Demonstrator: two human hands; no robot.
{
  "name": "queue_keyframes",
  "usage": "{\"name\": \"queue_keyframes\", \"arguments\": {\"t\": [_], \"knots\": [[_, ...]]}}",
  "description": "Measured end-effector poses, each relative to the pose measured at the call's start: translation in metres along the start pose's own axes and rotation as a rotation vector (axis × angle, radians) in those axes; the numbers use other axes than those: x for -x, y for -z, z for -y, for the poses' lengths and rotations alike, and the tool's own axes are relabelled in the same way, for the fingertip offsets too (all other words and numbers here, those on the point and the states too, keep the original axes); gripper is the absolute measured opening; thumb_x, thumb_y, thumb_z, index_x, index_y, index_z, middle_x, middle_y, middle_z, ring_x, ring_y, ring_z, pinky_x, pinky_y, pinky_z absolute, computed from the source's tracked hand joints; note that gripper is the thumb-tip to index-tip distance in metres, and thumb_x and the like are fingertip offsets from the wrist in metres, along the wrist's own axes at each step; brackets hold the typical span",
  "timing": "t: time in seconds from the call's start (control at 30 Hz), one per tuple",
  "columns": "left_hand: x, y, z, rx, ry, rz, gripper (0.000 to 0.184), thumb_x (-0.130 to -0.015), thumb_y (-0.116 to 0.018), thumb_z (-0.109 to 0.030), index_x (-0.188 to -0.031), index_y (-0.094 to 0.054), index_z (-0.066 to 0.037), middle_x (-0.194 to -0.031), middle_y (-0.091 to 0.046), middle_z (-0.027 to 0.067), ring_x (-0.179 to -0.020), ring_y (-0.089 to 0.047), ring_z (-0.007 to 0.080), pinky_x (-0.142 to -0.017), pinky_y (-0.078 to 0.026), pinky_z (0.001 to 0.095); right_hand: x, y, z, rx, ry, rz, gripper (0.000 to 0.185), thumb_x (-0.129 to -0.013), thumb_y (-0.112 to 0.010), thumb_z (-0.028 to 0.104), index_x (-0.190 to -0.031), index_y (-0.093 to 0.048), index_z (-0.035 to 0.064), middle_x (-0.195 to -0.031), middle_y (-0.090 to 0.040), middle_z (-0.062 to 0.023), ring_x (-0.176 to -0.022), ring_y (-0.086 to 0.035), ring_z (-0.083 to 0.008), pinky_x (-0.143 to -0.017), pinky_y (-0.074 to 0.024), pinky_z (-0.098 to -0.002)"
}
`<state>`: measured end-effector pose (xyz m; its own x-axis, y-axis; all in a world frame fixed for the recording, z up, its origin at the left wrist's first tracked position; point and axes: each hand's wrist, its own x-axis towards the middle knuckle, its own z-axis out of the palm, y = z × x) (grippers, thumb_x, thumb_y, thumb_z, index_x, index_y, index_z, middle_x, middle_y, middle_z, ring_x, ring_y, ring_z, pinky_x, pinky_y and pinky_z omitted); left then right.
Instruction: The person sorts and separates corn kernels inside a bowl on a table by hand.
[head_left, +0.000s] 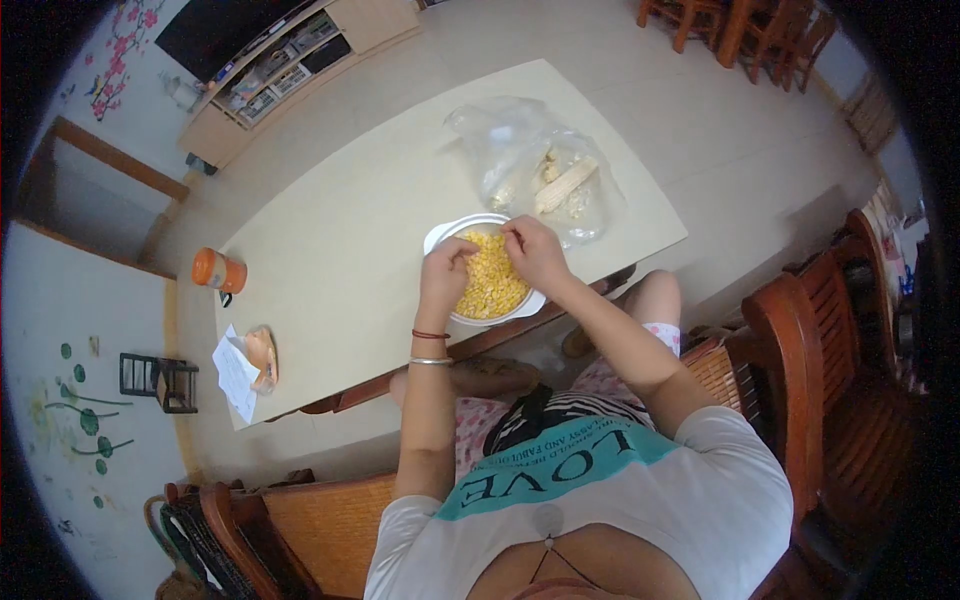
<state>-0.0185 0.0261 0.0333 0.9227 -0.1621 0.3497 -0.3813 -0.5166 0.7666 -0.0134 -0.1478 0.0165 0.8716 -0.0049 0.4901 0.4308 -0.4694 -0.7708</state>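
Observation:
A white bowl with side handles stands near the table's front edge, holding loose yellow corn kernels. At the bowl's left side, my left hand is closed, fingers curled in over the kernels. My right hand reaches over the right rim with thumb and fingers pinched together above the corn. Whatever either hand holds is too small or hidden to name. Just beyond the bowl lies a clear plastic bag with stripped corn cobs on it.
The pale table carries an orange container at its left end, with white paper and an orange-brown packet nearby. A wooden chair stands at my right. A TV cabinet is across the room.

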Motion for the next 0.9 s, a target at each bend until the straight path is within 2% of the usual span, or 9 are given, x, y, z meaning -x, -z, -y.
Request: {"name": "queue_keyframes", "arguments": {"t": [0.13,0.23,0.33,0.43,0.53,0.63,0.73,0.83,0.9], "knots": [[0.007,0.007,0.006,-0.104,0.042,-0.116,0.019,-0.079,-0.045,0.006,-0.084,-0.062,0.0,-0.083,-0.063,0.0151,-0.078,-0.061,0.0299,-0.071,-0.049,0.0355,-0.014,-0.009,-0.005,0.159,-0.006,0.214,0.014,-0.077,-0.056,0.004,-0.09,-0.061,-0.0002,-0.086,-0.062,-0.0192,-0.081,-0.061,-0.0352,-0.07,-0.0483,-0.0405],[0.007,0.001,0.006,-0.087,0.018,-0.177,0.018,-0.078,-0.046,0.006,-0.083,-0.062,0.0,-0.083,-0.062,0.0152,-0.077,-0.061,0.0302,-0.07,-0.048,0.0366,-0.036,-0.027,0.001,0.504,-0.11,0.717,0.016,-0.078,-0.053,0.007,-0.086,-0.065,0.0,-0.09,-0.064,-0.0198,-0.085,-0.062,-0.0336,-0.075,-0.0492,-0.0396],[0.01,-0.001,0.008,-0.185,0.005,-0.174,0.017,-0.076,-0.048,0.004,-0.084,-0.063,-0.001,-0.083,-0.062,0.0153,-0.078,-0.06,0.0315,-0.07,-0.048,0.0377,-0.034,-0.04,0.002,0.628,0.037,0.86,0.018,-0.077,-0.052,0.007,-0.082,-0.068,0.0001,-0.089,-0.065,-0.0213,-0.088,-0.063,-0.0326,-0.077,-0.0491,-0.0404],[0.011,-0.002,0.005,-0.267,0.0,-0.129,0.013,-0.076,-0.051,0.0,-0.083,-0.063,-0.003,-0.084,-0.062,0.0148,-0.08,-0.06,0.0322,-0.071,-0.048,0.0382,-0.039,-0.044,-0.001,0.62,-0.074,0.893,0.02,-0.076,-0.053,0.011,-0.082,-0.068,-0.0007,-0.091,-0.064,-0.0215,-0.088,-0.063,-0.032,-0.077,-0.0492,-0.0403],[0.01,-0.002,0.007,-0.314,0.026,-0.11,0.012,-0.076,-0.052,-0.001,-0.082,-0.063,-0.003,-0.084,-0.062,0.0146,-0.08,-0.06,0.0326,-0.071,-0.048,0.039,-0.046,-0.052,-0.009,0.606,-0.078,1.017,0.026,-0.078,-0.051,0.016,-0.085,-0.068,-0.0018,-0.094,-0.064,-0.0212,-0.089,-0.063,-0.033,-0.079,-0.0484,-0.0402],[0.011,-0.002,0.006,-0.267,0.031,-0.15,0.012,-0.075,-0.052,-0.001,-0.081,-0.062,-0.003,-0.083,-0.062,0.0148,-0.079,-0.06,0.0326,-0.071,-0.048,0.0391,-0.049,-0.063,-0.019,0.471,-0.211,1.001,0.033,-0.082,-0.047,0.022,-0.093,-0.066,-0.0026,-0.1,-0.063,-0.0227,-0.095,-0.061,-0.0334,-0.084,-0.0459,-0.0405],[0.01,-0.003,0.009,-0.266,0.031,-0.165,0.012,-0.075,-0.052,-0.001,-0.081,-0.062,-0.003,-0.083,-0.062,0.0148,-0.079,-0.06,0.0326,-0.071,-0.048,0.0392,-0.056,-0.063,-0.023,0.402,-0.246,1.07,0.043,-0.088,-0.044,0.032,-0.107,-0.062,-0.0028,-0.109,-0.059,-0.024,-0.103,-0.058,-0.0316,-0.088,-0.0431,-0.0414],[0.011,-0.003,0.007,-0.25,0.061,-0.152,0.011,-0.075,-0.053,-0.001,-0.081,-0.062,-0.003,-0.083,-0.062,0.0148,-0.079,-0.06,0.0322,-0.071,-0.048,0.0386,-0.058,-0.053,-0.012,0.147,-0.449,1.082,0.052,-0.088,-0.048,0.04,-0.116,-0.056,-0.0029,-0.117,-0.056,-0.0226,-0.108,-0.055,-0.0294,-0.089,-0.0423,-0.0404],[0.01,-0.003,0.005,-0.245,0.05,-0.16,0.013,-0.075,-0.051,0.001,-0.081,-0.062,-0.002,-0.082,-0.061,0.0152,-0.078,-0.059,0.0332,-0.07,-0.047,0.0395,-0.057,-0.06,-0.019,0.072,-0.605,1.051,0.052,-0.087,-0.052,0.039,-0.121,-0.053,-0.0012,-0.117,-0.057,-0.0157,-0.101,-0.057,-0.0246,-0.085,-0.0445,-0.0371]]}}
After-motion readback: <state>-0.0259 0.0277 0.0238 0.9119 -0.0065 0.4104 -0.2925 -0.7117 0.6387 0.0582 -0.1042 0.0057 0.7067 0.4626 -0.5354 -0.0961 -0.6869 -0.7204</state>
